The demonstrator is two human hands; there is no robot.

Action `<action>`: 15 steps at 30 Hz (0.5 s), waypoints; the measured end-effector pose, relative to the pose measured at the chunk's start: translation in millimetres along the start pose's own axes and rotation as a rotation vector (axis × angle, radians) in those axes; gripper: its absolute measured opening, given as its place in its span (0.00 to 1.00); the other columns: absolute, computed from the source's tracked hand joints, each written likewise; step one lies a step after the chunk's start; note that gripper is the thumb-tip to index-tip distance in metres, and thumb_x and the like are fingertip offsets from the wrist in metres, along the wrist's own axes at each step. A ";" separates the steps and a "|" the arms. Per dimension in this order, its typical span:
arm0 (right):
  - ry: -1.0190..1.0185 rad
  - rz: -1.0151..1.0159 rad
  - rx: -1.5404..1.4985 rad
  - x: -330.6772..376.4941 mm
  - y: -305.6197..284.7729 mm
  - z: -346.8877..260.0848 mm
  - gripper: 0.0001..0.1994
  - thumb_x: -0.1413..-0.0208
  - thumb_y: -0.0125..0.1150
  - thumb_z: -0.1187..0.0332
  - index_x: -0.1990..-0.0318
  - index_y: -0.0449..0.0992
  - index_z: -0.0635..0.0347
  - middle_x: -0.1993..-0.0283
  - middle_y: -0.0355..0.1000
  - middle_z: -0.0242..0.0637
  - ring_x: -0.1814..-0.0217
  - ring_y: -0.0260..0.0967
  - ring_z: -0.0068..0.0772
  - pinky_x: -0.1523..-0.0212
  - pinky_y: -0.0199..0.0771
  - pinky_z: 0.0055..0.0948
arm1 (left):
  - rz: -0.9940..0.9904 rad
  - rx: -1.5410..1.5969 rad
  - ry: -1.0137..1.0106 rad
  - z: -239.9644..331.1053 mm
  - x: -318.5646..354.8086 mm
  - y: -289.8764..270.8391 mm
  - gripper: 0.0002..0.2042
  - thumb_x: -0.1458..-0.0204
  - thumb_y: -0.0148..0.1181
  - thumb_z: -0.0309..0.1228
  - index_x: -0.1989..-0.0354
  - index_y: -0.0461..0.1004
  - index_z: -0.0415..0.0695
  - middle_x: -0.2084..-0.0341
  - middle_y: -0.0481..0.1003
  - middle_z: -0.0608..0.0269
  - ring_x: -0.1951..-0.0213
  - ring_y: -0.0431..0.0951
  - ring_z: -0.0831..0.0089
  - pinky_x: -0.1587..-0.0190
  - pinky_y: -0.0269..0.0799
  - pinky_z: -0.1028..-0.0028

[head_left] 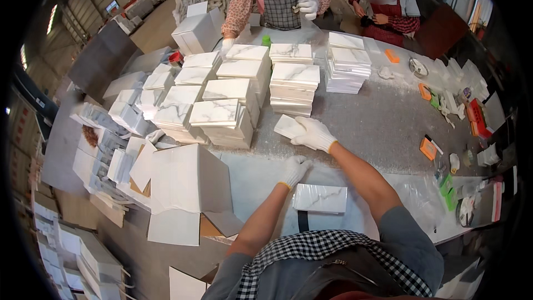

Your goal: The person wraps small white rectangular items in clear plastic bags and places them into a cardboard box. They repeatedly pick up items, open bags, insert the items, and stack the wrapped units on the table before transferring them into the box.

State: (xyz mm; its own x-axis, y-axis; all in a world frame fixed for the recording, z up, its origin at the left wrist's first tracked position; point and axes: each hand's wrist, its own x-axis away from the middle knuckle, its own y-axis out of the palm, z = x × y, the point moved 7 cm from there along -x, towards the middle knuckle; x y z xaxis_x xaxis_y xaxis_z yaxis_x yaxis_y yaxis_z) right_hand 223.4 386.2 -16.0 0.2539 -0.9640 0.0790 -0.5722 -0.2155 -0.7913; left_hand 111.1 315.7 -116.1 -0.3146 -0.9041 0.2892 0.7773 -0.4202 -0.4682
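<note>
My right hand (315, 134), in a white knit glove, grips a white marble-patterned tile (285, 126) by its right end, just in front of the middle tile stacks. Closer to me, my left hand (295, 170), gloved too, is closed with its fingers curled; whatever is in it, if anything, stays hidden. Another marble-patterned tile (320, 198) lies near my apron, with a dark strip (303, 221) showing under its left end. Beyond my hands stand several stacks of tiles (294, 74) with grey veins.
An open white carton (189, 180) stands to the left, flaps out. Across the grey table (355, 122), a co-worker's gloved hand (308, 7) is raised; another person sits at far right. Orange boxes (428, 148), a red tray (478, 118) and plastic film (419, 203) lie on the right.
</note>
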 end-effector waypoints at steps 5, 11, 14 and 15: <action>-0.214 0.209 0.073 90.9 -36.6 -19.1 0.40 0.61 0.72 0.47 0.40 0.72 0.59 0.44 0.73 0.52 0.43 0.70 0.58 0.41 0.69 0.47 | 0.169 -0.018 0.163 -15.7 -15.9 2.3 0.18 0.48 0.62 0.44 0.60 0.84 0.42 0.66 0.83 0.49 0.61 0.84 0.58 0.58 0.77 0.63; -0.130 0.017 0.074 184.2 -20.5 -18.0 0.44 0.60 0.73 0.46 0.35 0.69 0.61 0.39 0.70 0.53 0.36 0.65 0.56 0.34 0.63 0.46 | 0.003 0.126 0.005 -34.6 -25.7 6.5 0.18 0.48 0.62 0.43 0.63 0.84 0.40 0.69 0.83 0.47 0.64 0.84 0.61 0.60 0.76 0.63; -0.118 0.212 0.158 216.3 -3.6 7.5 0.39 0.57 0.71 0.44 0.38 0.72 0.57 0.42 0.72 0.52 0.42 0.70 0.56 0.39 0.68 0.46 | 0.060 -0.072 0.163 -18.3 -25.1 2.4 0.18 0.50 0.63 0.45 0.66 0.84 0.39 0.72 0.81 0.46 0.67 0.82 0.62 0.62 0.75 0.61; -0.042 0.167 0.113 224.6 -1.1 17.1 0.40 0.57 0.71 0.44 0.38 0.72 0.56 0.42 0.72 0.52 0.41 0.69 0.56 0.38 0.67 0.46 | 0.008 -0.074 -0.021 6.2 -11.2 -2.0 0.19 0.52 0.64 0.45 0.67 0.84 0.39 0.72 0.82 0.49 0.68 0.82 0.63 0.62 0.75 0.62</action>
State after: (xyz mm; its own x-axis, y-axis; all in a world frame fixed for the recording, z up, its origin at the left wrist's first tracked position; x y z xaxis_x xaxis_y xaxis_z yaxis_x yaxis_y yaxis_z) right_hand 294.5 172.6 -7.7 0.1966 -0.9770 -0.0828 -0.5190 -0.0320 -0.8542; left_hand 116.4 327.2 -113.2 -0.2964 -0.9059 0.3024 0.7373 -0.4183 -0.5305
